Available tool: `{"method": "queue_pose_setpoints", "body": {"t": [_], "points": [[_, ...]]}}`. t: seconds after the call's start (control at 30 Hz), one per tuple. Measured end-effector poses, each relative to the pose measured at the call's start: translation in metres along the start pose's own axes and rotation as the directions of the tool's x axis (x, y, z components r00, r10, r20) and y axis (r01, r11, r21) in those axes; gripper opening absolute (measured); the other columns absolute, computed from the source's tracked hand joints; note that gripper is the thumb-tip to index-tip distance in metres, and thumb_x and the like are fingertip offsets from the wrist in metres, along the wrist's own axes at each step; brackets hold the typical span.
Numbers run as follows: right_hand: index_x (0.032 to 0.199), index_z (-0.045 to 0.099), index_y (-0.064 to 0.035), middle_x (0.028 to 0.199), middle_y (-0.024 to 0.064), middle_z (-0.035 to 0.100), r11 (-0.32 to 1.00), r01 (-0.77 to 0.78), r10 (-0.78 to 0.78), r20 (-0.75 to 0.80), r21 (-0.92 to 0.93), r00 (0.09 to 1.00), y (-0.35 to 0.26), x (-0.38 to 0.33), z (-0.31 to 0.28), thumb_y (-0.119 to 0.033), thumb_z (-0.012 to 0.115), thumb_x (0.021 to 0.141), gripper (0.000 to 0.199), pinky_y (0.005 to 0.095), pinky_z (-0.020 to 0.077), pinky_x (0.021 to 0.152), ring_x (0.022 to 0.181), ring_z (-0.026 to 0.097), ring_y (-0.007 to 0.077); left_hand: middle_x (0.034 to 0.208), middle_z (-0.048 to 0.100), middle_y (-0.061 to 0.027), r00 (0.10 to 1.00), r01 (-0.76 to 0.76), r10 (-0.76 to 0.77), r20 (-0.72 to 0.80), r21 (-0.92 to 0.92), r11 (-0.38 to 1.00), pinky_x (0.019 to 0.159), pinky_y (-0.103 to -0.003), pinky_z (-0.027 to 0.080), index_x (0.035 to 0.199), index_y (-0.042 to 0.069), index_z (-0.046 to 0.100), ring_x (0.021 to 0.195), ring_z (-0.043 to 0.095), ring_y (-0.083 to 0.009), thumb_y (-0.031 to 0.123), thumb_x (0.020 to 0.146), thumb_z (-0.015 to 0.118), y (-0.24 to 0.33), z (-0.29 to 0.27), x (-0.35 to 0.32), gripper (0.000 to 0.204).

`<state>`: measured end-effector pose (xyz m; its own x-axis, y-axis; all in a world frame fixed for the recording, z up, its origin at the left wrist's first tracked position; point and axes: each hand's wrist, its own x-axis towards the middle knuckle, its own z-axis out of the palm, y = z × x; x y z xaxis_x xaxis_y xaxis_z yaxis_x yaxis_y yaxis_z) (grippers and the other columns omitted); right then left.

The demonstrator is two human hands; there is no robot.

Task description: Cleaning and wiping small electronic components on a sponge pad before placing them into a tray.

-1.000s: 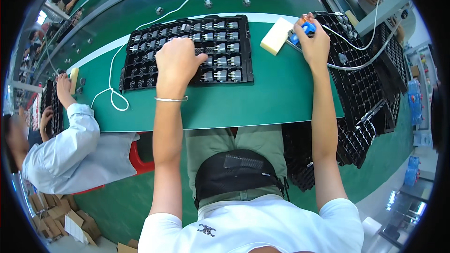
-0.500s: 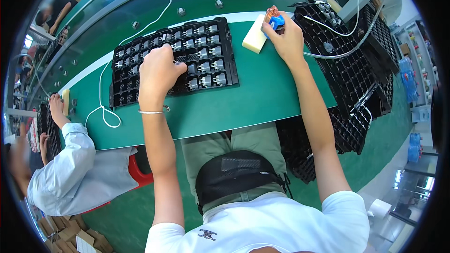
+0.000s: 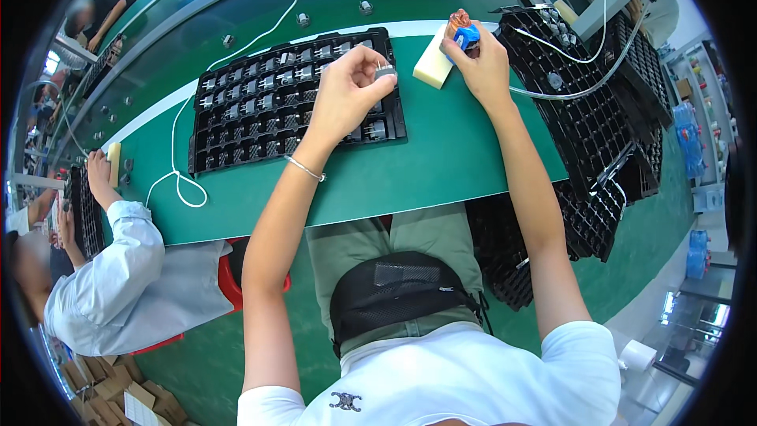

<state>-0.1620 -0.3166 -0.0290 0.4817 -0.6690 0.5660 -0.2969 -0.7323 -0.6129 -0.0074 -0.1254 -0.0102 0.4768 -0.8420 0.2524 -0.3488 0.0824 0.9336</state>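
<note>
a small part lifted off the tray

since half a second ago the left hand (image 3: 344,95) has been raised from the black compartment tray (image 3: 236,138), where it lay flat on the rows. it is now held above the tray's right end with a small grey component (image 3: 385,72) pinched between thumb and fingertips. the fingers are closed on the part. the component is too small for its long axis or facing to be told; only a pale grey top face is seen, turned roughly upward and toward the right hand.

the right hand (image 3: 479,63) has kept its place at the far edge of the green table (image 3: 426,173). it is clamped around a blue tool (image 3: 466,35) with a reddish tip, which points up and away from the person. just beside this hand, touching the table, lies a cream block (image 3: 433,68), its long axis running from near left to far right.

the tray lies lengthwise across the table, its long axis left to right, with many cells filled by small grey parts. a white cable (image 3: 177,181) is looped on the table at the tray's left end. stacked empty black trays (image 3: 583,110) are seen to the right. at the left, another person in a pale blue shirt (image 3: 118,284) is seated with a hand on a separate tray.
</note>
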Motion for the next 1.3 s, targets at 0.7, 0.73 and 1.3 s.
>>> {"method": "queue_pose_setpoints", "body": {"t": [0.7, 0.73, 1.3], "points": [[0.097, 0.066, -0.0010, 0.070, 0.0030, 0.059, 0.999, 0.008, -0.009, 0.032, 0.040, 0.999, -0.006, -0.003, -0.004, -0.030, 0.075, 0.080, 0.035, 0.0245, 0.0405, 0.054, 0.058, 0.049, 0.0080, 0.073, 0.063, -0.0017, 0.988, 0.138, -0.150, -0.024, -0.274, 0.952, 0.050, -0.020, 0.042, 0.091, 0.000, 0.062, 0.061, 0.054, -0.0049, 0.014, 0.085, 0.068, 0.000, 0.008, -0.005, 0.016], [0.097, 0.066, -0.0009, 0.070, 0.0030, 0.059, 0.999, 0.008, -0.009, 0.027, 0.050, 1.000, -0.007, -0.003, -0.004, -0.030, 0.075, 0.080, 0.035, 0.0245, 0.0403, 0.054, 0.058, 0.049, 0.0079, 0.073, 0.063, -0.0017, 0.988, 0.137, -0.150, -0.025, -0.274, 0.952, 0.050, -0.020, 0.042, 0.091, 0.000, 0.062, 0.061, 0.054, -0.0049, 0.014, 0.085, 0.068, 0.001, 0.008, -0.004, 0.016], [0.096, 0.066, -0.0008, 0.069, 0.0028, 0.058, 0.997, 0.034, -0.035, 0.028, 0.067, 0.999, -0.011, -0.004, -0.002, -0.031, 0.075, 0.079, 0.036, 0.0255, 0.0395, 0.054, 0.057, 0.047, 0.0079, 0.072, 0.062, -0.0014, 0.989, 0.130, -0.143, -0.027, -0.277, 0.952, 0.049, -0.019, 0.042, 0.090, 0.000, 0.062, 0.059, 0.053, -0.0047, 0.015, 0.086, 0.068, 0.000, 0.007, -0.005, 0.017]]}}
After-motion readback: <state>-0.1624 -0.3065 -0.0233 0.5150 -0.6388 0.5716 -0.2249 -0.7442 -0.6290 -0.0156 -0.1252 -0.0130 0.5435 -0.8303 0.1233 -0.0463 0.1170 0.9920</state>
